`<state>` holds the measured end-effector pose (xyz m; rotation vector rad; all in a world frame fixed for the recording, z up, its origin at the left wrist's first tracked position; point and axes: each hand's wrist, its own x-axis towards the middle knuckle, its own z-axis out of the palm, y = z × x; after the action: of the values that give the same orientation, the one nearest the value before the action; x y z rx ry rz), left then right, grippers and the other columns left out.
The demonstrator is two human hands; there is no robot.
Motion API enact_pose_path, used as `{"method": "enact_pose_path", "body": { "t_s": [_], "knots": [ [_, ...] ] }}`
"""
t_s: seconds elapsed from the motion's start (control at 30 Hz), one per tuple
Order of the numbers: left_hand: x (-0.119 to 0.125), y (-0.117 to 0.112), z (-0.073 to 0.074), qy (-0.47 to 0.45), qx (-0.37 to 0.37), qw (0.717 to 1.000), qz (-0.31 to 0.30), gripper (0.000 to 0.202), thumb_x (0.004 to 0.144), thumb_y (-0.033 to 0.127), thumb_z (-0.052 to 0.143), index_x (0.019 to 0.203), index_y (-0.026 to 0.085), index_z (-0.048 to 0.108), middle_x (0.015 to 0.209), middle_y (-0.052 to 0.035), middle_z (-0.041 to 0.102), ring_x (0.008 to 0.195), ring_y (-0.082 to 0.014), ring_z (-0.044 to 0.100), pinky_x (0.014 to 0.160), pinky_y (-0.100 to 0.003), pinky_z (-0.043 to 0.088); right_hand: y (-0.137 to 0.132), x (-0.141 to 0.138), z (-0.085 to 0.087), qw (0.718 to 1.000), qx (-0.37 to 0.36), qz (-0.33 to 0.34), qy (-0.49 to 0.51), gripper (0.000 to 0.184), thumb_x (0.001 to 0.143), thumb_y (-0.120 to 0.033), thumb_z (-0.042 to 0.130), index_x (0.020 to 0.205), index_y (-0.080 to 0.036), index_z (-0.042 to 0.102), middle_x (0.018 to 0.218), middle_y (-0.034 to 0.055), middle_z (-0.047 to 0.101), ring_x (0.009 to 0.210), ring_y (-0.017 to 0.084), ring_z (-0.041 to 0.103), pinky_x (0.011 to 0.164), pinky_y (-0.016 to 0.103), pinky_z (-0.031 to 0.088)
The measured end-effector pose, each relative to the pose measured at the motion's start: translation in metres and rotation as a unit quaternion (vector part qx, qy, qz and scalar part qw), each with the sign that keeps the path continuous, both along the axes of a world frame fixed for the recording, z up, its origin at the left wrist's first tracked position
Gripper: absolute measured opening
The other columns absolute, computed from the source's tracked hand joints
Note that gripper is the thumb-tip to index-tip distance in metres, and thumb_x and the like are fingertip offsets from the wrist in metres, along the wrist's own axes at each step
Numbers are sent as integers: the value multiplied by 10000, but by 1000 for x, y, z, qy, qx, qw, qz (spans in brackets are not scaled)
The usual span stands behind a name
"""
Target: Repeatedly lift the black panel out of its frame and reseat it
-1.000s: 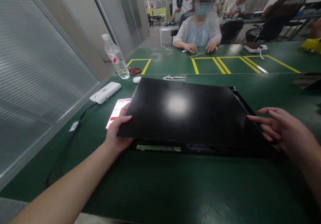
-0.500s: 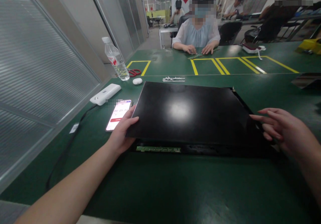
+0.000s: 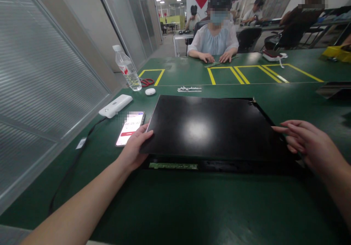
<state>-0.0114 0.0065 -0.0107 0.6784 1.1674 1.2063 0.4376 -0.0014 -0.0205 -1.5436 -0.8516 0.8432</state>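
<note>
A glossy black flat screen panel (image 3: 219, 128) is tilted over a black shallow cover (image 3: 233, 165), its left side raised. My left hand (image 3: 137, 142) grips the panel's left edge, thumb on top and the other fingers underneath. A green circuit strip (image 3: 173, 166) shows along the near edge below the panel. My right hand (image 3: 307, 139) is at the right edge of the cover, index finger stretched toward the rim and the other fingers curled. Whether those curled fingers hold anything is hidden.
Left of the panel lie a lit phone (image 3: 130, 129), a white power bank (image 3: 116, 106) with a black cable, and a white earbud case (image 3: 150, 91). Behind are a water bottle (image 3: 128, 71), red-handled scissors (image 3: 147, 82) and small grey pieces (image 3: 189, 89). A person (image 3: 215, 40) sits opposite.
The whole view has shifted slightly, with the scene lower in the picture. The panel looks to have come down a little nearer the cover; both hands keep their places.
</note>
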Motion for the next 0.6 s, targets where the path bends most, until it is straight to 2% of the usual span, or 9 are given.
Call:
{"method": "enact_pose_path", "body": {
  "t_s": [0.1,0.17,0.33,0.5,0.6],
  "knots": [
    [-1,1,-1,2,-7,1000,25,350,728,107,781,1036,189,636,838,-25,782,693,-214,752,612,-286,590,0,1,-1,1000,-2,2,0,362,644,-386,787,909,-197,629,847,75,746,383,18,296,344,195,307],
    [-2,1,-1,1,-5,1000,18,329,741,115,788,1014,200,626,808,-9,767,669,-205,740,594,-275,571,-1,0,0,1000,-3,5,1,372,638,-382,793,912,-195,625,863,84,750,388,16,299,349,195,314],
    [-4,1,-3,3,18,1000,-18,308,775,187,828,1010,216,631,861,-17,759,718,-212,724,614,-283,548,-1,0,1,1000,1,-11,6,380,617,-365,794,903,-187,618,881,103,752,390,17,295,342,197,307],
    [-3,1,-3,8,34,999,-23,231,822,284,824,978,220,665,875,-5,733,639,-159,623,608,-271,519,-1,2,3,1000,5,-20,9,386,594,-355,800,890,-184,620,825,73,737,383,15,301,339,187,296],
    [0,1,-2,4,38,999,-25,231,824,298,817,1000,222,688,924,-13,735,670,-162,616,614,-267,513,-1,3,3,1000,2,-24,6,404,572,-368,807,879,-181,623,817,67,735,378,16,309,336,190,298]
  ]
}}
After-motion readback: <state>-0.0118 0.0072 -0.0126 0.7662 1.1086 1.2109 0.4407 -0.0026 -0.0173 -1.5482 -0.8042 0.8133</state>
